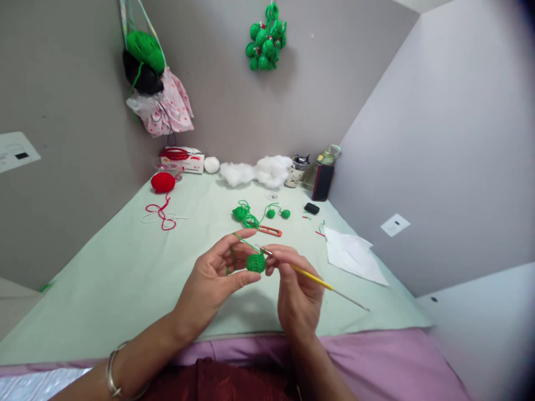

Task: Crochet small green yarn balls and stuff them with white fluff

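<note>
From where I stand, the left hand (pixel 221 266) pinches a small green crocheted ball (pixel 256 263) between thumb and fingers, holding it above the near middle of the pale green tablecloth (pixel 125 289). A green strand (pixel 246 241) runs from the raised index finger down to the top of the ball. The right hand (pixel 298 287) pinches a yellow-handled crochet hook (pixel 311 276), its working tip at the ball's top and its other end slanting out to the near right; I can't tell whether the tip is inside a stitch. Just beyond the hands sit a tangle of green yarn (pixel 246 215), two smaller green balls (pixel 285 214) and an orange cutter (pixel 270 230). Far left is a red yarn ball (pixel 163 182), far middle some white stuffing (pixel 271 171), and to the right lies a white sheet (pixel 355 256)
</note>
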Tool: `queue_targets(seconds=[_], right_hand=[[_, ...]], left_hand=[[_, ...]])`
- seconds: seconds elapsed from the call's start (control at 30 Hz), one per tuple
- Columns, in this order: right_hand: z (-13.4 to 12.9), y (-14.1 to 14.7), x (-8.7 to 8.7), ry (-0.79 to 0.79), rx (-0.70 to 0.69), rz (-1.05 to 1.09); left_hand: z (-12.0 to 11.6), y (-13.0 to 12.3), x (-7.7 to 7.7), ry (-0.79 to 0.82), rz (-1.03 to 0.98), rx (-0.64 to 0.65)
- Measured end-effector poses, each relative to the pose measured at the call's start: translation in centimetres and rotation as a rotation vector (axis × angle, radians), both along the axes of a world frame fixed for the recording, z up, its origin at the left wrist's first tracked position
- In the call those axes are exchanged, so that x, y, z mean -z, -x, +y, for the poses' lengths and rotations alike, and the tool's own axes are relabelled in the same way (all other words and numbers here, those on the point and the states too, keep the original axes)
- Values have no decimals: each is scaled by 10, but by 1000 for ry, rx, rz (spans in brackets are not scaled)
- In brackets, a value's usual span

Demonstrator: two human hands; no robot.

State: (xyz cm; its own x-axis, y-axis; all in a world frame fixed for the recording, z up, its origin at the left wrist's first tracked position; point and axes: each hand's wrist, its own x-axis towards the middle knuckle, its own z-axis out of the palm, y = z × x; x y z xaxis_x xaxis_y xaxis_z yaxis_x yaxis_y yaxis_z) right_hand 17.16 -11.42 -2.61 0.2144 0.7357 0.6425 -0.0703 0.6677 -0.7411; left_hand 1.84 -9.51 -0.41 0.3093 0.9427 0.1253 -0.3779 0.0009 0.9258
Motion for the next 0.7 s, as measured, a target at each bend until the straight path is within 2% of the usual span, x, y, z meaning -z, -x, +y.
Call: queue_targets(seconds=[0.3, 0.53, 0.7], right_hand=[[4, -12, -11, 128, -252, 164], [4, -28, -13, 76, -301, -41], [-1, -36, -23, 17, -203, -284]], left_hand=[[-1, 4, -9, -71, 176, 14], [-2, 7, -15, -141, 310, 23], [-2, 8, -15, -236, 395, 4]])
